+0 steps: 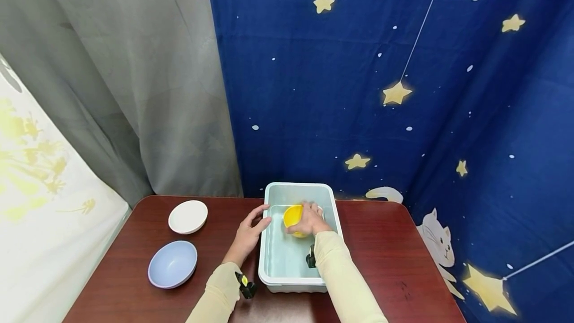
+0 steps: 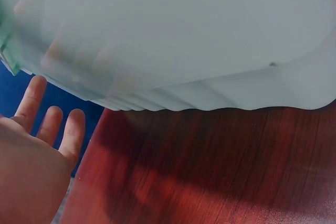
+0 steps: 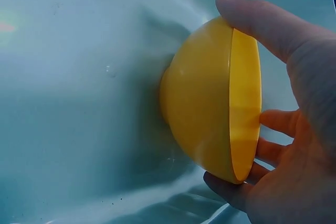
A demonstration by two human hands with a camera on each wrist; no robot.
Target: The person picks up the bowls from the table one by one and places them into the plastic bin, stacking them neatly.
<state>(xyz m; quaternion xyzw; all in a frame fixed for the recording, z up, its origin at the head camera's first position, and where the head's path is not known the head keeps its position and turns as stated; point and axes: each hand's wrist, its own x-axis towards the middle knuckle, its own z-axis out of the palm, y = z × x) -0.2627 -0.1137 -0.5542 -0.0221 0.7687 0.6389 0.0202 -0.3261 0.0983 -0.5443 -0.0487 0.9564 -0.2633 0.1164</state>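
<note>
A yellow bowl (image 3: 202, 95) is inside the pale blue-green plastic bin (image 1: 296, 280), near its middle. My right hand (image 1: 310, 219) reaches down into the bin and grips this bowl from above. In the right wrist view the thumb lies at one side of the rim and the fingers (image 3: 278, 121) at the other. Outside the bin, my left hand (image 1: 246, 236) is beside the left wall, its thumb and index finger near the rim. Its fingers look relaxed in the left wrist view, with nothing between them.
On the reddish-brown table (image 1: 372, 253), a white bowl (image 1: 188, 217) stands at the back left. A light blue bowl (image 1: 172, 264) is in front of it. Behind the table hang a grey curtain (image 1: 179, 88) and a blue curtain with stars (image 1: 314, 88).
</note>
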